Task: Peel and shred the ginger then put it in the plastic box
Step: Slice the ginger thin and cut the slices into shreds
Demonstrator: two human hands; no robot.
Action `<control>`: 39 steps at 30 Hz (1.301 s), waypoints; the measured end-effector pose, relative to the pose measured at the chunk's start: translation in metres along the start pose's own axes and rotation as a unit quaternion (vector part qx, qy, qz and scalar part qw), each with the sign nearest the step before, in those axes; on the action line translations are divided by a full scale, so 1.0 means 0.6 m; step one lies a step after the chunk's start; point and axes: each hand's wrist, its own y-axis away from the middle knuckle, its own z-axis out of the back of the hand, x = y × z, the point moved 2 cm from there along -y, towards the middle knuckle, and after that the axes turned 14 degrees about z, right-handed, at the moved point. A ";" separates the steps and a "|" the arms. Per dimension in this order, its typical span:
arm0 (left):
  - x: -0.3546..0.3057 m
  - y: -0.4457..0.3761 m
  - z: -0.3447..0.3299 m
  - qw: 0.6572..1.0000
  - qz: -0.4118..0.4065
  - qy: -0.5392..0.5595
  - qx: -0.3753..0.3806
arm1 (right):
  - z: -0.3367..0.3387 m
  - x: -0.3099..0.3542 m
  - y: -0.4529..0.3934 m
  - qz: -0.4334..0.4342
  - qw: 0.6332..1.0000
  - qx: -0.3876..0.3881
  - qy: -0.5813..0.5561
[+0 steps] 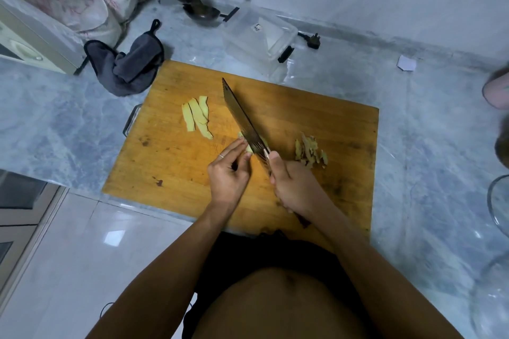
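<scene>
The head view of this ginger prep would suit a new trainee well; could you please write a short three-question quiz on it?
1. True or false: the right hand grips the knife.
2. Where do the cut ginger slices lie? A) in the plastic box B) on the cutting board, left of the blade C) on the grey cloth
3. Fill in: the left hand holds a ginger piece against the ____.

Key: 1 true; 2 B; 3 blade. The peel pile lies right of the knife.
</scene>
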 end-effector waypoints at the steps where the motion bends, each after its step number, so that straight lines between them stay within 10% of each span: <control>1: -0.001 -0.001 0.000 1.000 -0.001 -0.002 0.002 | 0.003 0.005 0.004 0.003 1.000 0.001 0.002; 39: 0.011 -0.003 -0.007 1.000 -0.017 -0.012 0.000 | -0.003 0.017 0.022 0.008 0.998 0.031 0.051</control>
